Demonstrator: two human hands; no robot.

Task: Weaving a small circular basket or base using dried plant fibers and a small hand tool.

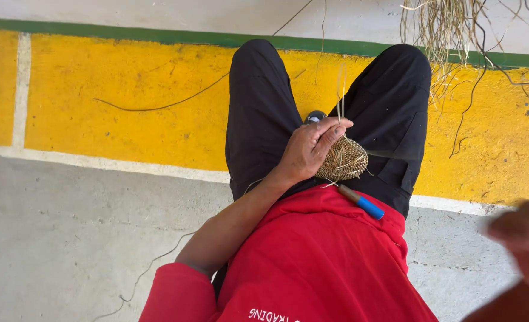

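Fingers of my left hand (310, 149) are curled round the rim of the small woven disc (343, 160), thumb and forefinger pinching its upper edge where loose grass strands (339, 98) stick up; it rests on my lap at the middle of the frame. My right hand (526, 238) is a blur at the lower right edge, and I cannot tell whether it is closed or what it holds.

I judge the disc light, dry and springy: firm across the coil, brittle at the fraying edge, so the finished rim is the place to hold it. Just below it a tool with a blue handle (363, 204) lies on my red shirt (324, 262). Farther off, at upper right, a bundle of dry grass (443, 30) hangs over the yellow painted floor (127, 89).
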